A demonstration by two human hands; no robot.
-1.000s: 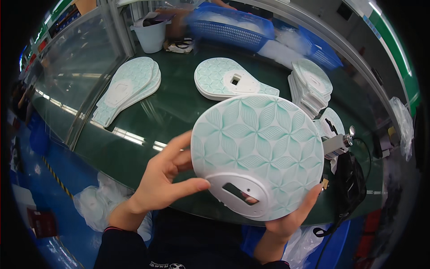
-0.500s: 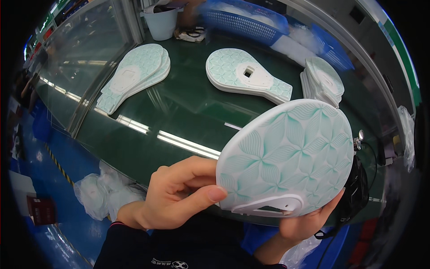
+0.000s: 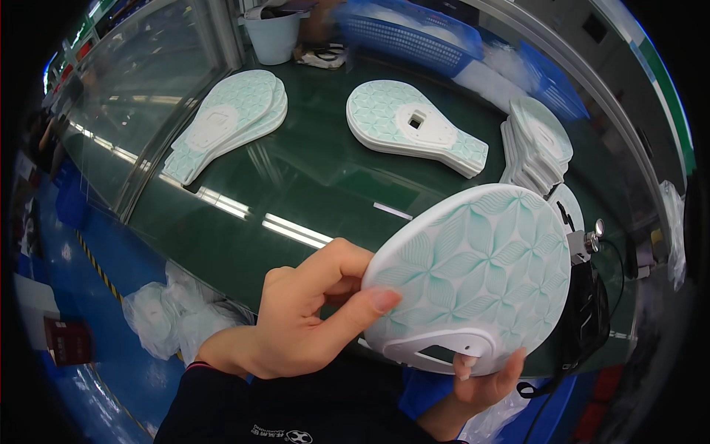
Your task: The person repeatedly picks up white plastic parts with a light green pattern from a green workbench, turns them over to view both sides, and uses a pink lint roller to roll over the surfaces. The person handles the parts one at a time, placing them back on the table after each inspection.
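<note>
A white paddle-shaped plastic panel (image 3: 473, 270) with a green leaf pattern is held up close in front of me. My left hand (image 3: 314, 311) pinches its left edge, thumb on the patterned face. From below, my right hand (image 3: 481, 385) grips its lower part, one fingertip showing at the cutout. The panel's narrow end is out of sight. On the dark green table (image 3: 296, 185) beyond lie similar panels: a fanned stack (image 3: 229, 118) at left, a neat stack (image 3: 399, 122) in the middle, and a taller pile (image 3: 538, 140) at right.
At the back stand a pale bucket (image 3: 271, 38) and a blue basket (image 3: 414, 41) with white contents. A metal-knobbed fixture (image 3: 588, 240) and black bag (image 3: 589, 314) are right of the held panel. Clear plastic bags (image 3: 166, 311) lie below the table's left edge.
The held panel has moved slightly down and tilted, uncovering more of the knobbed fixture behind it. My left hand has shifted right with its edge; the right fingers have changed position underneath.
</note>
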